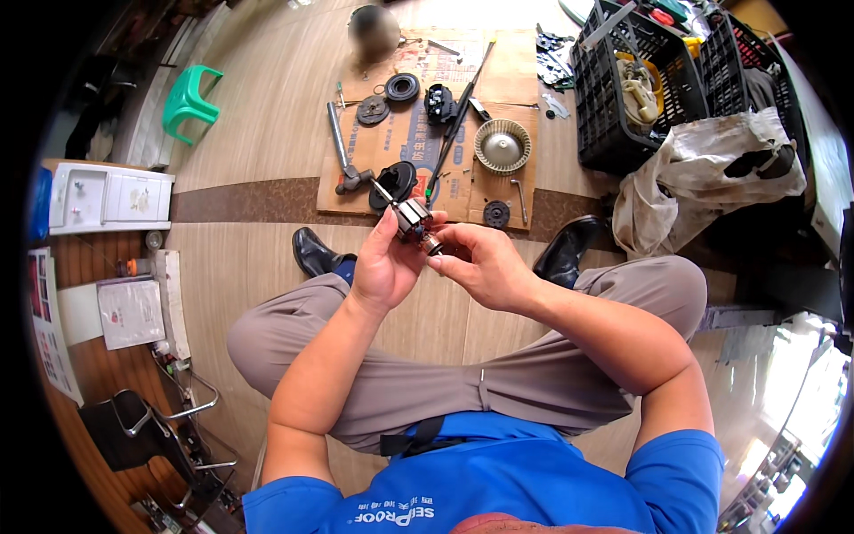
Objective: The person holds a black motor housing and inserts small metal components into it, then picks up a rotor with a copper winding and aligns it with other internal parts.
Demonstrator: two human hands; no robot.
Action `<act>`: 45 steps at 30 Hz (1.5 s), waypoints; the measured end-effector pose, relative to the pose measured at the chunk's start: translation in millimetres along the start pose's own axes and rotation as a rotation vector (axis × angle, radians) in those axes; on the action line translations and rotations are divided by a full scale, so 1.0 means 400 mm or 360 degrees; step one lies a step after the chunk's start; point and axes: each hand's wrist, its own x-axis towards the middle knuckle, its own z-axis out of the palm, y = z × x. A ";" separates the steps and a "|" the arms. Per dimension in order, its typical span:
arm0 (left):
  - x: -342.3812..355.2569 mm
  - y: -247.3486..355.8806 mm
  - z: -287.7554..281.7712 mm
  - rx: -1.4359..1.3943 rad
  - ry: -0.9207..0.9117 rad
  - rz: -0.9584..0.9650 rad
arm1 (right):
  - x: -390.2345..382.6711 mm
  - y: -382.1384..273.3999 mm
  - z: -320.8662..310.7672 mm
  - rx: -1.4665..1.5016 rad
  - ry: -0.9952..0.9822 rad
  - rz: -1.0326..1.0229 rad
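Note:
My left hand (388, 265) is closed around a motor armature (411, 219), a small ribbed metal core with a shaft pointing up and left. My right hand (487, 269) pinches its copper commutator end (432, 245). Just beyond the armature lies a black motor housing (398, 178). Beside that is a metal hammer-like tool (338, 142) with a long bar. A silver blower wheel (503, 147) sits farther right, with a black slotted disc (496, 214) and a small metal rod-like tool (520, 201) nearer me.
Flattened cardboard (427, 62) lies under the parts, including a black ring (402, 87), a grey disc (373, 109) and a wire bundle (463, 107). Black crates (614, 133) and a whitish cloth (685, 178) are at right. A green stool (191, 102) stands left.

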 end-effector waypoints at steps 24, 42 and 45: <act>-0.011 0.001 0.057 0.0919 -0.0055 0.0392 | 0.007 -0.013 -0.040 -0.0309 0.0238 -0.0219; -0.029 0.003 0.060 0.0985 -0.0042 0.0391 | 0.006 0.005 -0.022 -0.0399 0.0229 -0.0467; -0.028 -0.004 0.053 0.1074 0.0000 0.0398 | 0.004 0.011 -0.013 -0.0421 0.0276 -0.0522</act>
